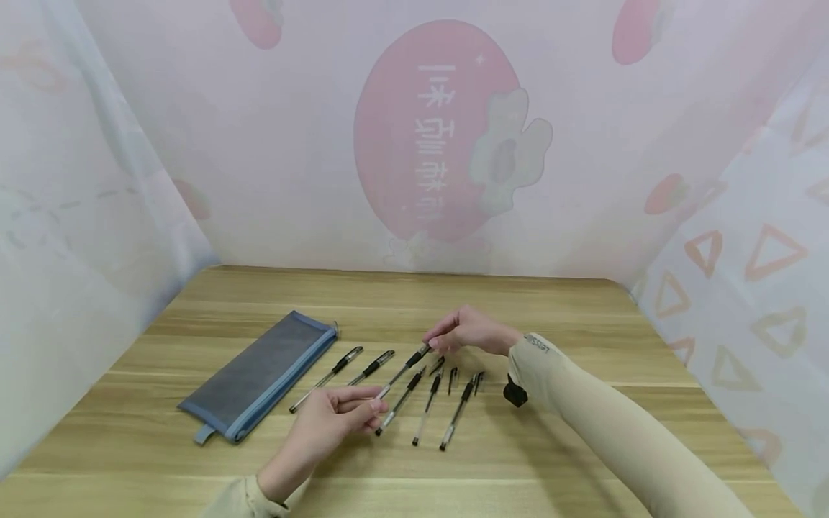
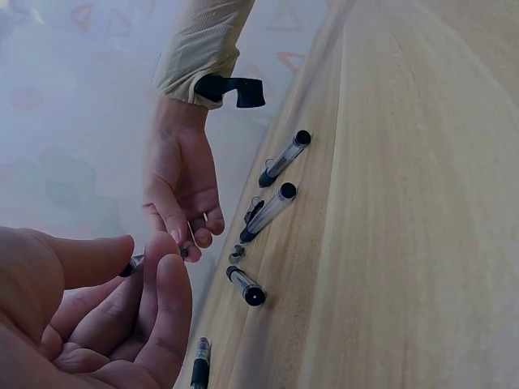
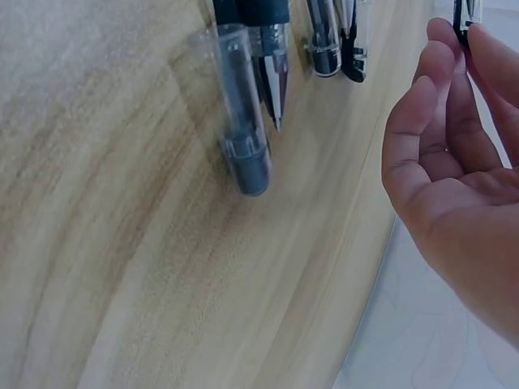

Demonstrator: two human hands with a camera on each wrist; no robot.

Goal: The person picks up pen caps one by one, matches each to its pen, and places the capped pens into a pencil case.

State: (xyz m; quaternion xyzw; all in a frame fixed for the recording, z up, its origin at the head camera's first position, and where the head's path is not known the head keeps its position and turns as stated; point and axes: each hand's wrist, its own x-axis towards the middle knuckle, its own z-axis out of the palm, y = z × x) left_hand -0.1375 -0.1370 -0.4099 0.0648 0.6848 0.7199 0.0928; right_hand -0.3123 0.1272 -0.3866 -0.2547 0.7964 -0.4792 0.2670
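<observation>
A clear pen with a black grip (image 1: 404, 368) slants between both hands above the table. My left hand (image 1: 330, 421) pinches its rear end between thumb and fingers; in the left wrist view a black pen end (image 2: 130, 266) pokes out there. With its fingertips, my right hand (image 1: 469, 332) pinches the upper end past the black grip, hiding that end. Just below lie several similar pens, among them one (image 1: 429, 410) near the middle and another (image 1: 458, 414) at the right. Loose caps (image 1: 452, 380) lie by their upper ends. The right wrist view shows a bare pen tip (image 3: 276, 89) beside a clear cap (image 3: 246, 146).
Left of the hands, a grey mesh pencil case (image 1: 255, 367) with a blue zip edge lies flat. Two more pens lie between it and the held one, the nearer to the case (image 1: 327, 378) partly behind the left hand. A black strap (image 1: 514, 393) hangs from the right sleeve.
</observation>
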